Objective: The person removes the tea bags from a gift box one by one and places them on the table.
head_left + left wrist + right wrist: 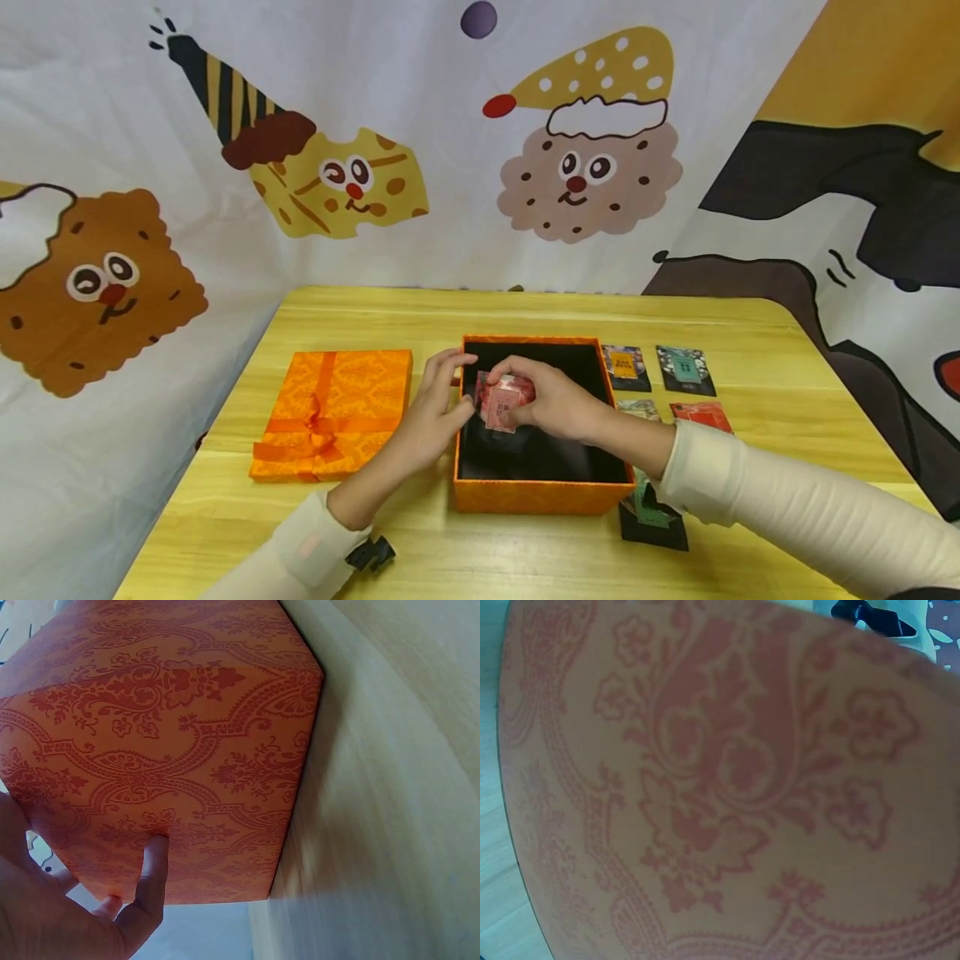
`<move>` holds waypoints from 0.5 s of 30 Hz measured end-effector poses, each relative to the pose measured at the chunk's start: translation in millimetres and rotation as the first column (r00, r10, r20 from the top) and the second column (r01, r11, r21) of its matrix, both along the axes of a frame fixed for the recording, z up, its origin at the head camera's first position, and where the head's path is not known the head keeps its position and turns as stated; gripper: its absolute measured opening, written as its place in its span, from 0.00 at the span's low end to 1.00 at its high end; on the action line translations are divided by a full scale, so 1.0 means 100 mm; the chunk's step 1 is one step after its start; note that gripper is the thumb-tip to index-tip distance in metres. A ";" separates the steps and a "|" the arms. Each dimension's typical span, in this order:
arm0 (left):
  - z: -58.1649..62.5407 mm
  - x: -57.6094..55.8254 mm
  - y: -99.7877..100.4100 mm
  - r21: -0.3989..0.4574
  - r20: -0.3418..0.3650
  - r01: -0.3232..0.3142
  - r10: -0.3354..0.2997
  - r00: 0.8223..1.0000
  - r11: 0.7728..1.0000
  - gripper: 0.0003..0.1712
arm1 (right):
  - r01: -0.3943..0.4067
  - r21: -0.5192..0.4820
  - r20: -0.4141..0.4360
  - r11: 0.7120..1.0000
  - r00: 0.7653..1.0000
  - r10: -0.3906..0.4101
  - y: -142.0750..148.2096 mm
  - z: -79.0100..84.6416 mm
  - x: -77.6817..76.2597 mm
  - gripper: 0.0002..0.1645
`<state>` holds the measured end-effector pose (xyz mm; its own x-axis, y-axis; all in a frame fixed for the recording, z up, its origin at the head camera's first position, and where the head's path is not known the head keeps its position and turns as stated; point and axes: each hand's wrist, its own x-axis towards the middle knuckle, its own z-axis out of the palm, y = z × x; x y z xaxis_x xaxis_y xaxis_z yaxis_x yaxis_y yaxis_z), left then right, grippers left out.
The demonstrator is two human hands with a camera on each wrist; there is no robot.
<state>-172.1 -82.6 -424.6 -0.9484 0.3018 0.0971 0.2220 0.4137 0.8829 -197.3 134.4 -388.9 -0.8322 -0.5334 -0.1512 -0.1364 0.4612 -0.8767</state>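
In the head view an orange patterned box [542,497] with a black inside stands open at the middle of the table. My right hand [553,402] pinches a small red-pink packet [501,410] with a printed label over the box's opening. At the box's left wall is my left hand [429,417], its thumb close to the packet's edge. The left wrist view shows a fingertip of that left hand [71,919] touching the patterned outer wall [180,757]. Only the box wall [727,780] fills most of the right wrist view; the right hand is out of it.
Left of the box lies an orange lid [360,387] with a ribbon bow. Several flat packets lie on the right: one with an orange label [624,365], a teal-labelled one [686,368], a red one [705,414] and a green-and-black one [652,521]. A cartoon-print cloth [465,242] hangs behind.
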 end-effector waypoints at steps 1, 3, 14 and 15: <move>0.00 0.00 0.00 -0.001 -0.006 -0.002 0.002 1.000 1.000 0.33 | 0.003 -0.007 -0.009 1.000 1.000 -0.003 0.01 0.00 -0.01 0.27; -0.01 -0.01 0.00 0.000 -0.017 -0.006 0.006 1.000 1.000 0.33 | 0.003 -0.014 -0.014 1.000 1.000 -0.004 0.02 0.01 -0.01 0.27; -0.01 0.01 0.01 0.004 -0.016 -0.009 0.009 1.000 1.000 0.33 | -0.021 0.062 -0.059 0.998 0.998 0.025 0.09 0.05 0.05 0.12; -0.01 0.01 0.01 0.003 -0.017 -0.008 0.008 1.000 1.000 0.33 | -0.022 0.073 -0.068 0.997 0.997 0.027 0.10 0.05 0.05 0.13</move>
<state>-171.4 -81.2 -425.7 -0.9491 0.2936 0.1138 0.2333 0.4130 0.8804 -192.2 144.5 -383.7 -0.8287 -0.5438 -0.1326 -0.2080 0.5190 -0.8291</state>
